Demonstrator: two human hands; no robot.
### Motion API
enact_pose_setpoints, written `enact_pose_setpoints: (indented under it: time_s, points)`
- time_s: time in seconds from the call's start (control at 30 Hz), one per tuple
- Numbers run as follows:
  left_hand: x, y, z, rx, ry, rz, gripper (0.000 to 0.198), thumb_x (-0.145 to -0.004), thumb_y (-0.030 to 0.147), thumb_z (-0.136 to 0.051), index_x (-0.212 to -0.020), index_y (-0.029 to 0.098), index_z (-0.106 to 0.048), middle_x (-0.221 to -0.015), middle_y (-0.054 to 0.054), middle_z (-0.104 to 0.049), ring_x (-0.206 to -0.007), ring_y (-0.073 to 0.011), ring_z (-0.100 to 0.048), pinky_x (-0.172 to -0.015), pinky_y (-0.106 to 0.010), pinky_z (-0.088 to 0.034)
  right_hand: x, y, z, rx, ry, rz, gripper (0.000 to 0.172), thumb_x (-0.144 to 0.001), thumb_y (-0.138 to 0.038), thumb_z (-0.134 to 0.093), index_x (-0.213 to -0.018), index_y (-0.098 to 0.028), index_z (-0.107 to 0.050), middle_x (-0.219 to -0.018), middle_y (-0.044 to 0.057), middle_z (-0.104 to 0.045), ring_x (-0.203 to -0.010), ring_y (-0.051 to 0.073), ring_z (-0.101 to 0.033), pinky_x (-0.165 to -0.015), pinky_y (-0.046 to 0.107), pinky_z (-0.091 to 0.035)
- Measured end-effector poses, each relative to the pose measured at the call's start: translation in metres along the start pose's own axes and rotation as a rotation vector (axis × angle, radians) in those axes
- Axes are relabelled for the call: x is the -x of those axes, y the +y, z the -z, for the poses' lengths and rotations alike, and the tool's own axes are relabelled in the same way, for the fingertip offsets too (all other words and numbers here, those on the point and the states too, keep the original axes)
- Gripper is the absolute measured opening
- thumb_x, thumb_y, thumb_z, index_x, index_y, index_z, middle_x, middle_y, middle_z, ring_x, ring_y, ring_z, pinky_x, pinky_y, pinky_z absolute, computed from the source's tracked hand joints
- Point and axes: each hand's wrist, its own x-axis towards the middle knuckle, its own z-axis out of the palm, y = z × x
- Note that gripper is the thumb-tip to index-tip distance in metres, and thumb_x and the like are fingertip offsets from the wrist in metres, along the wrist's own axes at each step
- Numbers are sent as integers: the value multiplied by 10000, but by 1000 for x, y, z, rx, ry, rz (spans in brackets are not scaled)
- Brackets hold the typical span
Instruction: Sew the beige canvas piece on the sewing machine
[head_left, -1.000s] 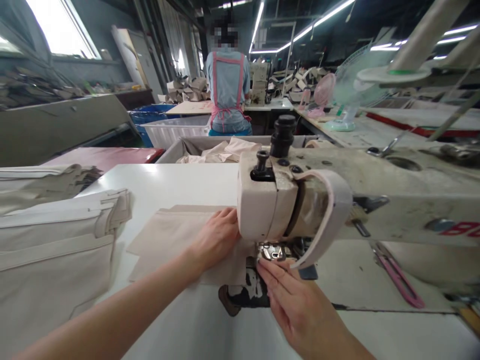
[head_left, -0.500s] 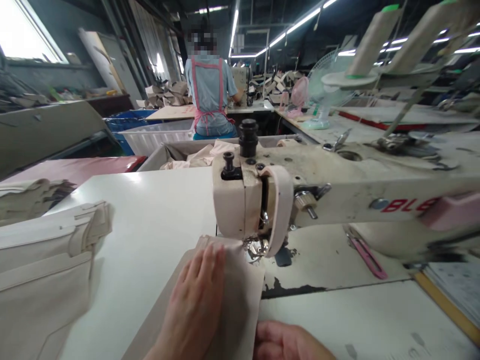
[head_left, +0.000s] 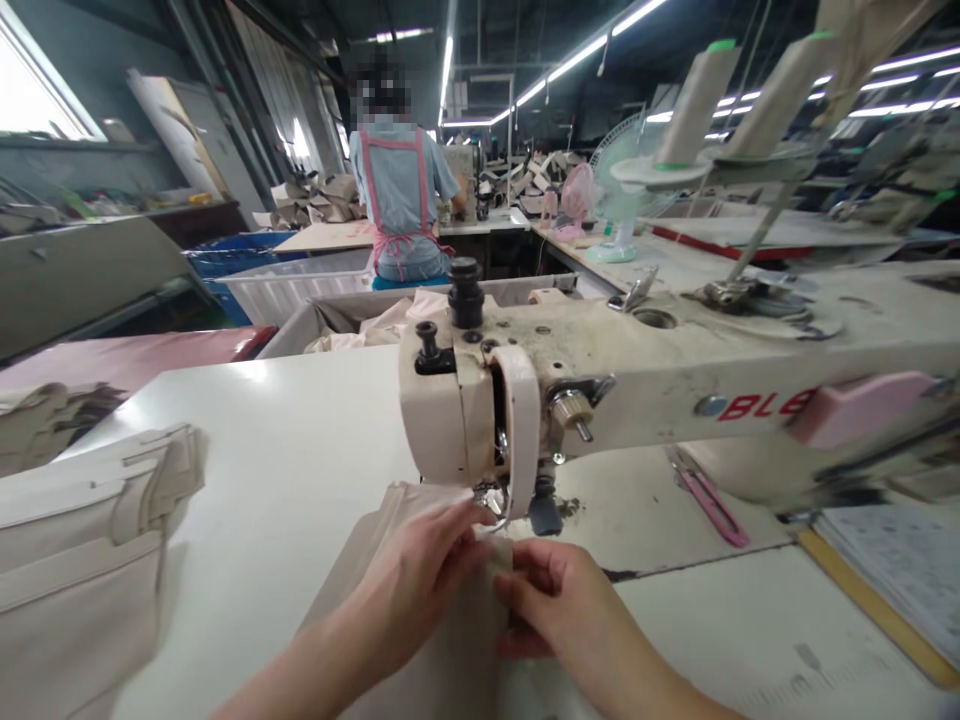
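A beige fabric piece [head_left: 390, 520] lies on the white table [head_left: 300, 440] with its far edge under the head of a cream sewing machine [head_left: 637, 385]. My left hand [head_left: 420, 585] rests on the fabric just in front of the presser foot [head_left: 491, 500], fingers curled and pinching the cloth's edge. My right hand [head_left: 559, 600] is beside it, fingers closed on the same edge of the fabric. Both hands touch each other near the needle.
A stack of beige sewn pieces [head_left: 75, 540] lies at the left. Pink snips [head_left: 709, 500] lie on the machine bed. Thread cones [head_left: 694, 95] stand at the upper right. A bin of cloth [head_left: 360, 320] is behind the table. A person in a pink apron [head_left: 401, 195] sits farther back.
My view has shifted left and lower along the machine. The fabric was drawn toward me, then my left hand went from flat to pinching at the presser foot, and my right hand rose to join it.
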Motion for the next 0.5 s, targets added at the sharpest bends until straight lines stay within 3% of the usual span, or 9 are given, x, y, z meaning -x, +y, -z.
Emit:
enact_pose_setpoints:
  time_s: [0.13, 0.3, 0.43, 0.5]
  points:
    - [-21, 2, 8, 11, -107, 122, 90, -843, 135, -534, -800, 193, -588, -734, 23, -627, -676, -131, -573, -616, -206, -414, -2, 0, 2, 33, -7, 34, 265, -635, -348, -780, -806, -169, -687, -602, -57, -548, -579, 139, -541, -564, 311, -563]
    - [-24, -4, 9, 29, -154, 153, 89, -834, 200, -549, -750, 188, -575, -670, 38, -565, -620, -115, -517, -567, -183, -384, -3, 2, 5, 57, -12, 69, 259, -687, -328, -729, -875, -163, -662, -655, -44, -547, -617, 157, -566, -582, 339, -588]
    - [-21, -6, 7, 24, -125, 226, 122, -813, 185, -544, -691, 177, -551, -608, 42, -528, -558, -104, -488, -528, -182, -364, 3, 27, -3, 153, 27, 85, 695, -676, -307, -725, -1312, -235, -455, -750, -27, -637, -523, 163, -580, -485, 303, -545]
    - [-22, -5, 6, 14, -85, 297, 123, -792, 149, -526, -672, 173, -529, -549, 49, -514, -471, -93, -472, -484, -183, -359, 8, 47, -7, 260, -12, 6, 735, -612, -256, -775, -1297, -254, -509, -652, -32, -660, -533, 179, -604, -531, 272, -515]
